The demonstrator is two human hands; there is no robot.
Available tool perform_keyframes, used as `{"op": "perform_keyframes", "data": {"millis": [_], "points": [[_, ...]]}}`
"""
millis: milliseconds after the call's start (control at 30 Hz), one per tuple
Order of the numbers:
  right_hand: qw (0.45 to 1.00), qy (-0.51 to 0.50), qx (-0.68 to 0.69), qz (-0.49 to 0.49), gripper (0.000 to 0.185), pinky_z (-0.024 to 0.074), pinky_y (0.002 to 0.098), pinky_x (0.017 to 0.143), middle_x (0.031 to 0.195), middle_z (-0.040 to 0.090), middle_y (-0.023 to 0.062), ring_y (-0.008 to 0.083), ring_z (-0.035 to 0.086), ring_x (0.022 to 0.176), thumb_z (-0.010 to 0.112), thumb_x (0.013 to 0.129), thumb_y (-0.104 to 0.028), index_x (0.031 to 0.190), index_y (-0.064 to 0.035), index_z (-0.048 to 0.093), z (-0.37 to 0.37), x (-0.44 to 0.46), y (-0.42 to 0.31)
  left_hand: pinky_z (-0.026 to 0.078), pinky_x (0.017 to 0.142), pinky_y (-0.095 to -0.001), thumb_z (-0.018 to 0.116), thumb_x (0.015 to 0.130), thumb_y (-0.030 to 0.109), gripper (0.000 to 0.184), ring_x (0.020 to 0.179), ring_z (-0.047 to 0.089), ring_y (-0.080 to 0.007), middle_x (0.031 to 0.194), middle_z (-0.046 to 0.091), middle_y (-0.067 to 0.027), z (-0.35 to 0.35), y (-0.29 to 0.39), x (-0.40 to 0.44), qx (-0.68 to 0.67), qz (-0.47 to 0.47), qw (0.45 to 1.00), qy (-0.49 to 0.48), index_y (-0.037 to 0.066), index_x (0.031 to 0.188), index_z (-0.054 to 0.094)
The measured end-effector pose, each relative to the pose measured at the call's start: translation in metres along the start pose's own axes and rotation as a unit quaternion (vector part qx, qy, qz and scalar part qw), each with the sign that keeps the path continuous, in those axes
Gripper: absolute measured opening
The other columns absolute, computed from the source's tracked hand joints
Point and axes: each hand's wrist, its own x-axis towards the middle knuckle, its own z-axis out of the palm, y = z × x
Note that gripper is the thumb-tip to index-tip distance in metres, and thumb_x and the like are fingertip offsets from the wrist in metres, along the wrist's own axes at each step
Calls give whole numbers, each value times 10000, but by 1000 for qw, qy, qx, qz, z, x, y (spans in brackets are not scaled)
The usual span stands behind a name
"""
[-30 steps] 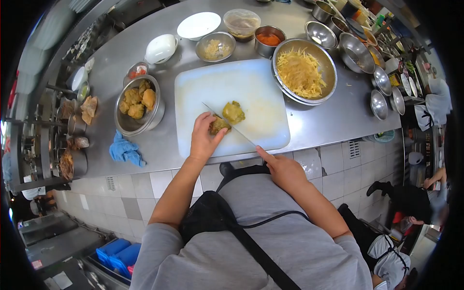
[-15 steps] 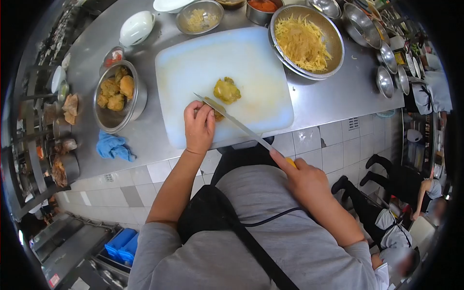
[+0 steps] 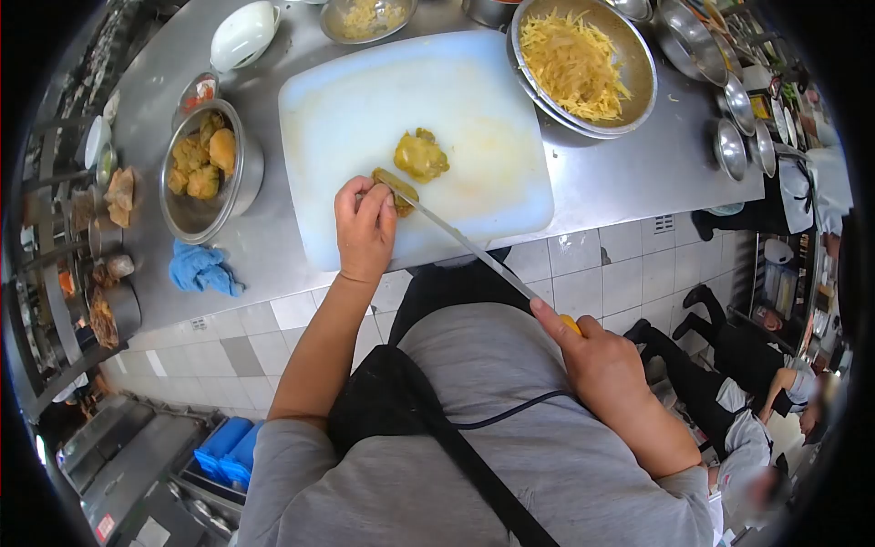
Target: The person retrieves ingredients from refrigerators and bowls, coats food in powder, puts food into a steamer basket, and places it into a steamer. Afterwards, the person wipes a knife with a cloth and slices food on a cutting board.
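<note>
My right hand (image 3: 606, 360) is closed round the yellow handle of a long kitchen knife (image 3: 474, 246), index finger along the top of the blade. The blade's front part lies over a piece of pickled mustard tuber (image 3: 401, 189), knobby and yellow-green, near the cutting board's front edge. Curled fingers of my left hand (image 3: 366, 228) press that piece from its left side, close to the blade. Just beyond it, a larger pickled mustard tuber lump (image 3: 421, 156) lies on the white cutting board (image 3: 474, 100). The knife tip is hard to make out against the piece.
Left of the board stands a steel bowl (image 3: 251, 178) holding several knobby lumps, with a blue cloth (image 3: 202, 270) before it. A steel bowl (image 3: 645, 91) of yellow shreds stands at the back right. A white dish (image 3: 244, 36) is at the back left. Other people are at right.
My right hand has moved to the right and drawn the knife back, so its tip no longer sticks out past the piece. My left hand keeps its hold. The whole view has shifted slightly.
</note>
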Motion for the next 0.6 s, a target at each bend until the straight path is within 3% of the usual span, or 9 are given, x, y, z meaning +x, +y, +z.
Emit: {"op": "perform_keyframes", "data": {"millis": [300, 400, 600], "points": [[998, 24, 48, -29, 909, 568, 463, 579, 882, 619, 150, 345, 677, 653, 577, 887, -13, 1617, -448, 256, 39, 66, 2, 541, 829, -350, 711, 916, 24, 190, 1053, 575, -285, 1204, 556, -138, 0, -3, 1, -5, 1, 1000, 6, 55, 1103, 703], [998, 24, 62, -11, 861, 569, 496, 636, 901, 625, 168, 386, 686, 715, 548, 897, -4, 1595, -448, 307, 55, 102, -7, 539, 834, -354, 712, 916, 31, 181, 1060, 573, -288, 1206, 556, -138, 1, -5, 1, 6, 10, 1000, 3, 57, 1096, 704], [998, 19, 54, -6, 888, 573, 478, 607, 872, 607, 158, 346, 673, 655, 570, 891, -12, 1610, -443, 278, 40, 109, -15, 528, 862, -363, 691, 932, 31, 180, 1064, 572, -297, 1185, 555, -149, 1, -1, 1, 5, 8, 1000, 7, 46, 1110, 674]]}}
